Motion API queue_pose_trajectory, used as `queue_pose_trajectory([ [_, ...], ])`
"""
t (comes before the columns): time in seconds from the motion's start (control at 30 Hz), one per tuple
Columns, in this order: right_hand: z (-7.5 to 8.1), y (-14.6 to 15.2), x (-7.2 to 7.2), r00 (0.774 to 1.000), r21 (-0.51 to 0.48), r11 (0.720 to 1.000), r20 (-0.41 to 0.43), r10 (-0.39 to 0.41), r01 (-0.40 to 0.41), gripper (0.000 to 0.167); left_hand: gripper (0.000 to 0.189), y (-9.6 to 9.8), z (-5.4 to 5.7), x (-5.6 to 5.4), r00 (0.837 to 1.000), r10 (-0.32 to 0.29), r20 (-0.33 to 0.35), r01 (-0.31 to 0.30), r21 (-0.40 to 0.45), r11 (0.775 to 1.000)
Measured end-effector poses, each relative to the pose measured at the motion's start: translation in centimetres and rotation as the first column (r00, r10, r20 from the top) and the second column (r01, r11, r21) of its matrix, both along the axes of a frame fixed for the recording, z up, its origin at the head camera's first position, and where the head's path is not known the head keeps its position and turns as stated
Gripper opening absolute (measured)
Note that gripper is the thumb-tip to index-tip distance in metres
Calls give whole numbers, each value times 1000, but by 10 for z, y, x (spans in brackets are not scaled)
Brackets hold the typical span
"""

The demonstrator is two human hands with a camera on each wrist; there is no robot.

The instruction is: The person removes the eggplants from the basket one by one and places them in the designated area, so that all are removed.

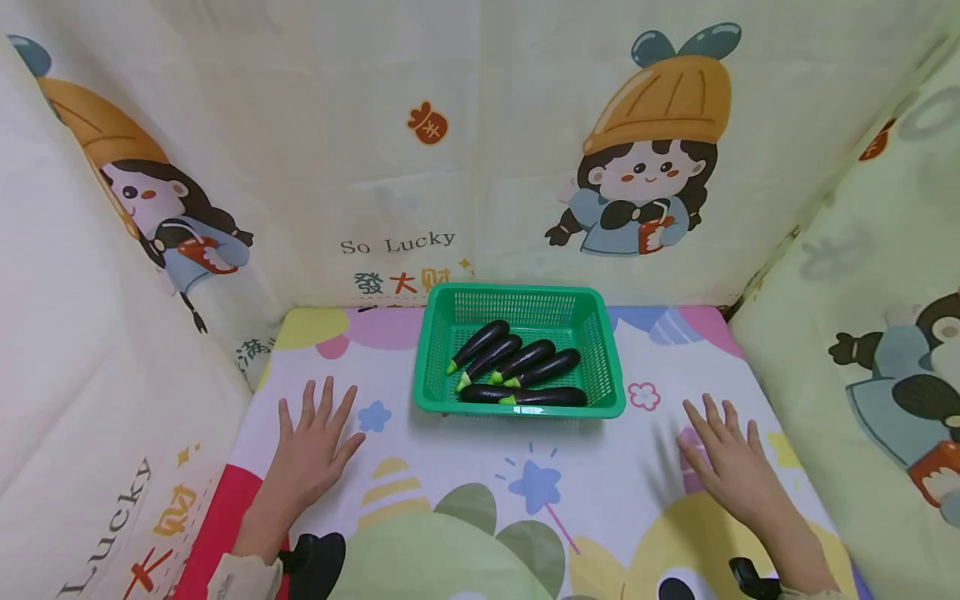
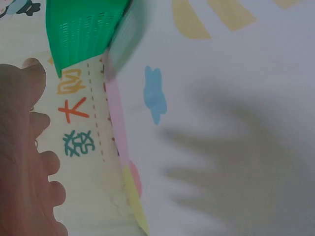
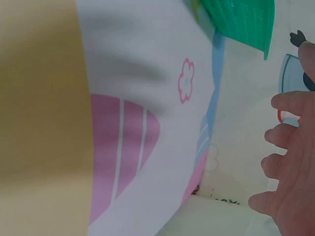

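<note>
A green plastic basket [image 1: 519, 410] stands at the back middle of the table. Inside it lie several dark purple eggplants [image 1: 528, 360] with green stem ends, most of them slanted and the front ones lying crosswise. To the basket's left, my left hand [image 1: 311, 450] is spread palm down above the table, fingers straight and holding nothing. On the other side my right hand [image 1: 735, 467] is held the same way, fingers extended, apart from the basket. In the left wrist view the hand casts a shadow on the cloth, and the basket's end [image 2: 83, 34] shows at the top.
A printed tablecloth [image 1: 480, 454] with stars, flowers and cartoon animals covers the table. Pale printed curtains [image 1: 495, 183] hang behind it and along both sides, close to the table's edges. A dark band [image 1: 318, 562] sits at the left wrist.
</note>
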State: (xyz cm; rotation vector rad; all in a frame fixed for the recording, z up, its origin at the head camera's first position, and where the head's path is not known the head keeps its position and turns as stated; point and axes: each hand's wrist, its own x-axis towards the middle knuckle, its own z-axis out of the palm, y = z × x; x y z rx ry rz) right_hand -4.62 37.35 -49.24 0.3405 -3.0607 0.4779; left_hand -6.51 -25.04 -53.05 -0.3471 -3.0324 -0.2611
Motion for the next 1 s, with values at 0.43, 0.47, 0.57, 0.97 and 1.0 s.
queue_pose_trajectory([
  [0.43,-3,-4,-2,1000,-12,1000,0,2,-2,66,87,3,4,2,1000,5,13,-5,-20,1000],
  [0.47,-3,-4,-3,1000,-17,1000,-4,1,-1,65,87,4,6,1,1000,4,14,-3,-25,1000],
  [0.57,-3,-4,-7,1000,-39,999,-20,4,-5,65,85,8,11,-2,1000,1,21,-1,-24,1000],
  [0.97,-13,-19,-19,998,-265,963,-56,29,-43,57,63,29,27,-8,1000,-19,16,19,21,1000],
  [1.0,-14,-21,-19,998,-283,958,-50,28,-41,56,61,31,28,-8,1000,-17,22,16,31,999],
])
